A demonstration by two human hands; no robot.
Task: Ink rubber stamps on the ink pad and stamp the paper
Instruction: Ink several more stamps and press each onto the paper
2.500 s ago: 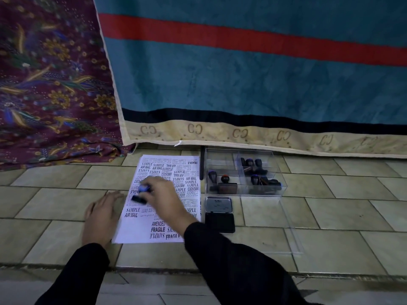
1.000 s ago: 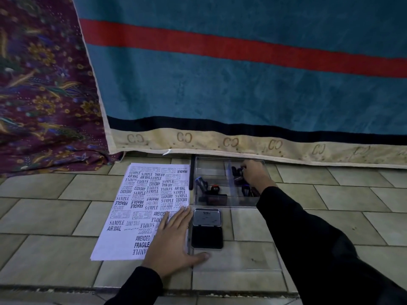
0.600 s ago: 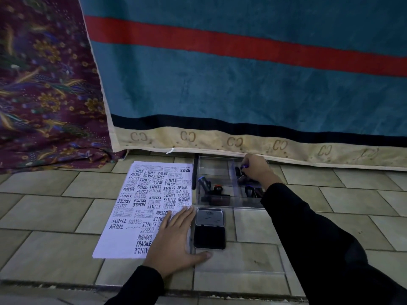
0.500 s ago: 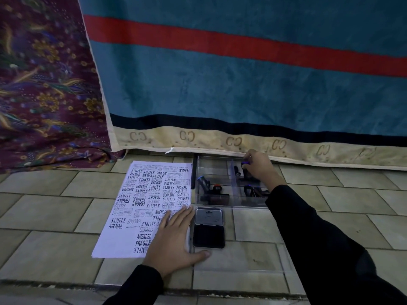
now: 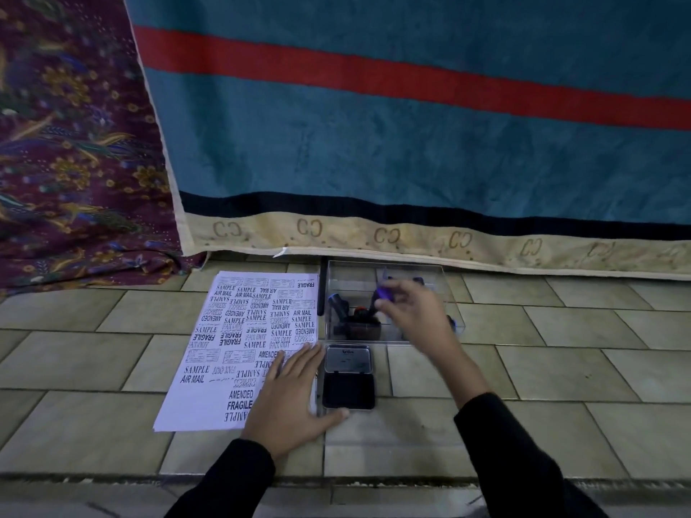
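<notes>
A white paper sheet (image 5: pixel 239 342) covered in black stamped words lies on the tiled floor. My left hand (image 5: pixel 289 400) rests flat on its lower right corner, thumb stretched toward the open black ink pad (image 5: pixel 348 388) beside it. Behind the pad stands a clear plastic box (image 5: pixel 392 271) with several stamps (image 5: pixel 355 323) in its compartments. My right hand (image 5: pixel 415 317) hovers over the box and pinches a stamp with a purple handle (image 5: pixel 383 293), lifted above the compartments.
The box's clear lid (image 5: pixel 411 443) lies flat on the floor in front, under the ink pad. A teal blanket with a red stripe (image 5: pixel 411 143) hangs right behind the box. A patterned maroon cloth (image 5: pixel 74 162) drapes at the left.
My right hand stamped the paper, carried the stamp to the box, reached into the far compartment and now lifts out a purple-handled stamp. My left hand shifted to the paper's lower right corner.
</notes>
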